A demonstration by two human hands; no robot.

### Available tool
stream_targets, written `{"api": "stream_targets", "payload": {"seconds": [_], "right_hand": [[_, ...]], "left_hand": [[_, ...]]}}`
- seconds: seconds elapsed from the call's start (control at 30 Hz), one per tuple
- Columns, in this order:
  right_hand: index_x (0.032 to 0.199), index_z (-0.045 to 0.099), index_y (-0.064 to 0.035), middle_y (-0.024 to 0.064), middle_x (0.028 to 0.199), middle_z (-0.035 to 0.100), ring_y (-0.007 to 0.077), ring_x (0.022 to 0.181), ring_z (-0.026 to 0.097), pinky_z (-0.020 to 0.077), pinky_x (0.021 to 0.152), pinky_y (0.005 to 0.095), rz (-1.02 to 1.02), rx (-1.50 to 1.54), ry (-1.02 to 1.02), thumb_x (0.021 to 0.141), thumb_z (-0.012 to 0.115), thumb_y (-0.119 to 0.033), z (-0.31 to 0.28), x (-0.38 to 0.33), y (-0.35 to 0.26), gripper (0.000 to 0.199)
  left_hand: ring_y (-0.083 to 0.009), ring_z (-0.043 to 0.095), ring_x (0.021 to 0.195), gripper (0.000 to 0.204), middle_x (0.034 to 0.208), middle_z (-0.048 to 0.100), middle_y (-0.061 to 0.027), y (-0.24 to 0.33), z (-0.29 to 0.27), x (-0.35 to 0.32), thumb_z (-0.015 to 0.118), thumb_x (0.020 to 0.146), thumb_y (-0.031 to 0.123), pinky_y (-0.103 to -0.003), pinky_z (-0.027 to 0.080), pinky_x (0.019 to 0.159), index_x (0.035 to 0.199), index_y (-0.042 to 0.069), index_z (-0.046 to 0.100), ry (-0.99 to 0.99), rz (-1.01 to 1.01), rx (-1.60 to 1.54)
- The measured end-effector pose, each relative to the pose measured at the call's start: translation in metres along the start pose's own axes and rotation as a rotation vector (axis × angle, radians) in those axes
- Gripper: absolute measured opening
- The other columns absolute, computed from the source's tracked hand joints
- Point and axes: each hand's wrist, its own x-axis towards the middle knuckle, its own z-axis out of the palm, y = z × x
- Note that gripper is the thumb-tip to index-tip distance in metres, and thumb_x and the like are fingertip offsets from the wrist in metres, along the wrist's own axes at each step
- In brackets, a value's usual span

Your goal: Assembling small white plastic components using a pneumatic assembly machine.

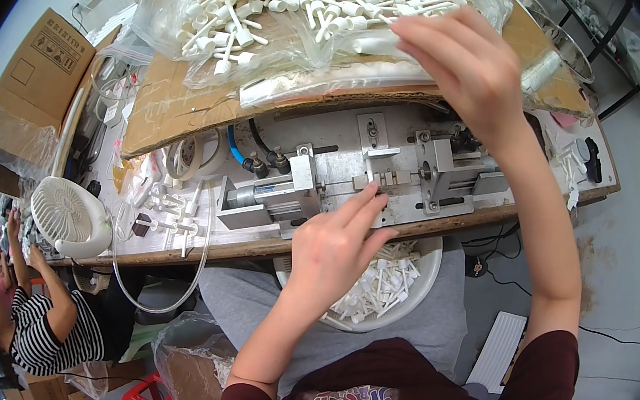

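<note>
centre of the frame: the left hand [334, 246] has its fingers stretched out flat, tips touching the small metal press jig [386, 178] bolted on the workbench [169, 253], gripping nothing. the right hand [465, 62] is up top, fingers loosely spread over the clear bag of white plastic stems [296, 5], can't tell if it's pinching one. white bowl [413, 291] of the same parts sits in the lap below. brown cardboard box [35, 77] with a pale printed label at upper left, white fan [66, 217] left.
</note>
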Motion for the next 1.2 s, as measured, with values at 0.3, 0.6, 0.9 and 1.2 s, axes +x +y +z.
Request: {"api": "stream_targets", "payload": {"seconds": [0.3,0.6,0.9,1.2], "right_hand": [[0.109,0.071,0.0037,0.0095,0.093,0.067,0.0222,0.083,0.065,0.0585,0.066,0.0294,-0.016,0.263,0.098,0.068,0.073,-0.004,-0.02,-0.045,-0.104,0.041],[0.106,0.073,-0.0051,0.012,0.103,0.072,0.022,0.085,0.067,0.0498,0.071,0.0309,0.342,0.381,-0.11,0.08,0.073,-0.002,-0.031,-0.01,-0.021,0.026],[0.113,0.068,-0.0039,0.0224,0.109,0.069,0.0384,0.106,0.065,0.0518,0.089,0.0454,0.427,-0.016,-0.999,0.08,0.064,-0.007,0.048,0.034,0.056,0.034],[0.093,0.072,-0.0013,0.0217,0.099,0.07,0.0378,0.093,0.068,0.054,0.08,0.0443,0.39,-0.081,-0.953,0.079,0.065,-0.011,0.046,0.037,0.054,0.018]], "left_hand": [[-0.02,0.069,0.101,0.046,0.115,0.067,-0.0141,0.011,-0.015,0.025,0.078,0.079,-0.007,-0.03,0.062,0.082,0.124,-0.003,0.066,0.239,-0.146,-0.953],[-0.0209,0.069,0.102,0.041,0.122,0.066,-0.0177,0.003,-0.033,0.003,0.079,0.071,-0.011,-0.032,0.062,0.083,0.111,-0.003,0.072,0.232,-0.001,-0.448],[-0.0198,0.069,0.074,0.027,0.119,0.072,-0.0068,0.0,0.009,-0.011,0.08,0.076,0.009,-0.03,0.054,0.065,0.102,0.005,0.075,0.084,0.13,0.157],[-0.0181,0.063,0.06,0.029,0.121,0.072,-0.0045,-0.003,0.012,-0.005,0.081,0.074,0.011,-0.028,0.051,0.058,0.101,0.006,0.075,0.078,0.117,0.194]]}}
